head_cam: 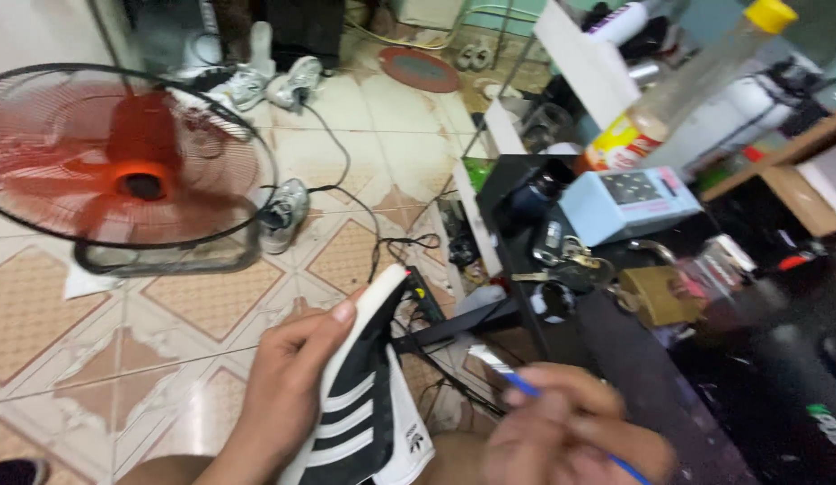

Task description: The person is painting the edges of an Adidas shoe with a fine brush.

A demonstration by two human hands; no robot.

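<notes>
Black sneaker [360, 395] with white stripes and a white sole, held up at the lower middle of the view, above the tiled floor [167, 305] and just beside the dark table [633, 359]. Clasped by the left hand [288, 386], fingers wrapped round the upper, thumb pressed along the sole edge. Pinched in the right hand [562, 440], blurred: a thin brush [508, 373] with a blue handle and pale tip, aimed toward the shoe, apart from it as yet.

Best handled, by the look of it, with the left grip firm and the sole edge turned to face the brush; short, light strokes along the white rim, away from the black fabric; wrist braced to steady the tip.

Nearby: a red fan [135, 171] on the floor, grey shoes [283, 216] and a black cable [346, 180] beyond it, a pale blue box [624, 202], keys [571, 256] and a tall bottle with a yellow cap [696, 81] on the table.
</notes>
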